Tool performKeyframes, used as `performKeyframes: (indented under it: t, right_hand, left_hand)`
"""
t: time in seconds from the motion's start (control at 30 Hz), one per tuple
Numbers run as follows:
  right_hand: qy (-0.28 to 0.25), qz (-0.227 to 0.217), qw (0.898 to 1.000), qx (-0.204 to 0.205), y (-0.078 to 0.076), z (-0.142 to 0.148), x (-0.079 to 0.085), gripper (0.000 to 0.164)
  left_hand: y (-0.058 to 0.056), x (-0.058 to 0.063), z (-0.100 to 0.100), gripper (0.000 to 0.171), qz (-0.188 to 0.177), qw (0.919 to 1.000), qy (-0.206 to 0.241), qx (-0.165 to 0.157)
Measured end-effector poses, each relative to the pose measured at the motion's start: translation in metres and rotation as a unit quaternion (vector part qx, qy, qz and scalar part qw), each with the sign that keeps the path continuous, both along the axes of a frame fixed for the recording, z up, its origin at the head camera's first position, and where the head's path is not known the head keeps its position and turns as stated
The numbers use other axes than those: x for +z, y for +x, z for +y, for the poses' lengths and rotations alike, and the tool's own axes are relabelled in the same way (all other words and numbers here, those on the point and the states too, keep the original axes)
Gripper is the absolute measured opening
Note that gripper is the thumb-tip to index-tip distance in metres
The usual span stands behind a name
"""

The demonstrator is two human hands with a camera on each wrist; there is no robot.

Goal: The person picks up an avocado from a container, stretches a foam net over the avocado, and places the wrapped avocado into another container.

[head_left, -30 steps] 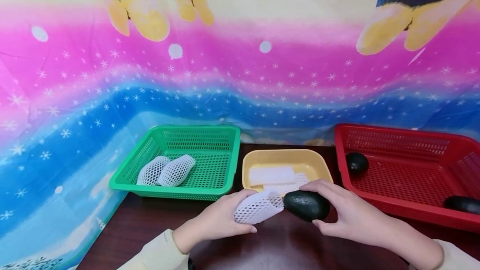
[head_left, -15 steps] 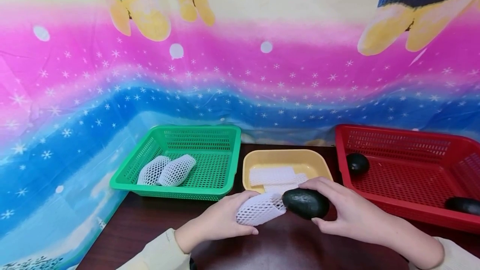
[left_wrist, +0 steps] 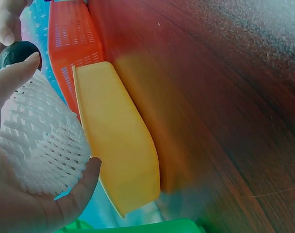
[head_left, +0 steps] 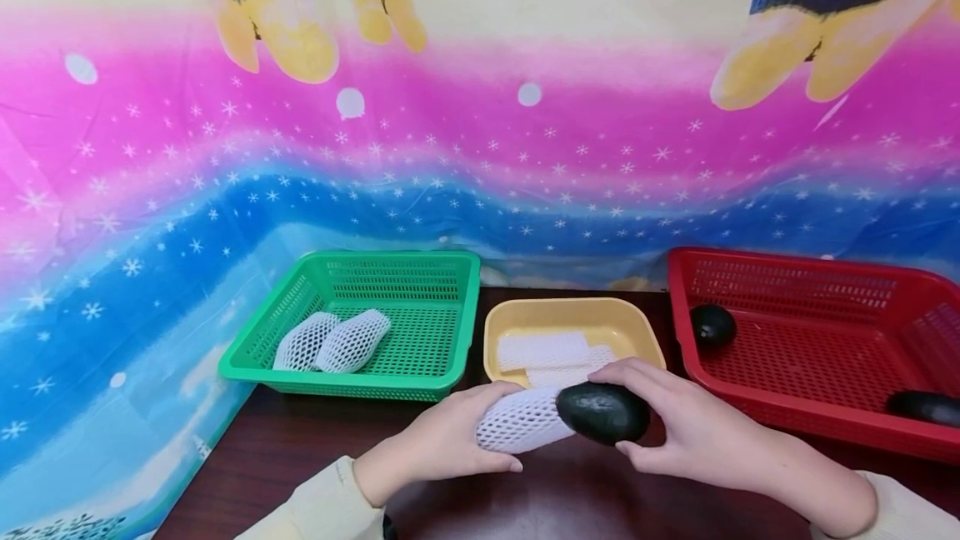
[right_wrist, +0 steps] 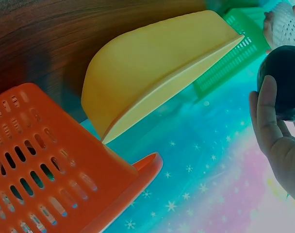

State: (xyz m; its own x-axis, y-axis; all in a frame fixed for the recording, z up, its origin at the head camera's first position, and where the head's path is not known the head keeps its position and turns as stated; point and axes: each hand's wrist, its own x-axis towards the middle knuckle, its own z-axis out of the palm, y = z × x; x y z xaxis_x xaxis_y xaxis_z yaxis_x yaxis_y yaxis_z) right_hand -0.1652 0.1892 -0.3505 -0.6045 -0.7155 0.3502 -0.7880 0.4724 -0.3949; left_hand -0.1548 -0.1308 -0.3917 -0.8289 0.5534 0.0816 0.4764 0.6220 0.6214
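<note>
My left hand [head_left: 442, 433] holds a white foam net sleeve [head_left: 525, 421] from its left end, thumb below and fingers above. In the left wrist view the thumb and fingers curl round the foam net [left_wrist: 43, 136]. My right hand [head_left: 686, 423] grips a dark avocado [head_left: 604, 412] by its right end. The avocado's left end is right at the net's mouth, overlapping it in the head view. From the right wrist, the avocado [right_wrist: 286, 80] shows between the fingers. Both hands are above the dark wooden table, in front of the yellow tub [head_left: 645, 323].
Two net-covered fruits [head_left: 354, 342] lie in the green basket [head_left: 467, 332] at left. Flat white foam nets [head_left: 543, 352] are in the yellow tub. At right, the red basket [head_left: 795, 402] contains one avocado [head_left: 712, 326] near its left wall and another [head_left: 924, 408] at the right.
The avocado and my right hand have moved slightly left, closer into the net's mouth. My left hand with the net has shifted a little to the right.
</note>
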Motion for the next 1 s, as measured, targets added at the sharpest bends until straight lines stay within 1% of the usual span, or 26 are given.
performKeyframes:
  t: [0.1, 0.27, 0.43, 0.53, 0.6, 0.73, 1.0]
  right_hand:
    - [-0.003, 0.003, 1.0, 0.006, 0.0, -0.001, 0.0, 0.072]
    - [-0.006, 0.015, 1.0, 0.008, -0.001, -0.003, -0.002, 0.073]
    - [-0.006, 0.022, 1.0, 0.012, -0.002, -0.005, -0.002, 0.074]
    - [-0.006, 0.015, 1.0, 0.013, -0.002, -0.005, -0.003, 0.075]
    - [-0.008, 0.009, 1.0, 0.012, -0.002, -0.005, -0.003, 0.075]
    - [-0.013, -0.003, 1.0, 0.011, -0.002, -0.006, -0.002, 0.075]
    - [-0.019, -0.033, 0.999, 0.003, -0.002, -0.009, -0.002, 0.073]
  left_hand:
    - [0.0, 0.0, 0.0, 0.071, 0.008, 1.0, -0.001, -0.002]
    - [0.001, -0.001, 0.002, 0.072, 0.009, 1.0, 0.0, -0.001]
    - [0.0, 0.0, 0.004, 0.067, 0.012, 0.9999, 0.006, 0.005]
    - [0.0, 0.001, 0.006, 0.062, 0.024, 0.9993, 0.024, 0.014]
    - [-0.001, 0.001, 0.008, 0.059, 0.038, 0.9983, 0.039, 0.019]
    - [-0.001, 0.001, 0.011, 0.056, 0.057, 0.9966, 0.056, 0.022]
    - [-0.002, 0.002, 0.016, 0.046, 0.063, 0.9946, 0.079, 0.024]
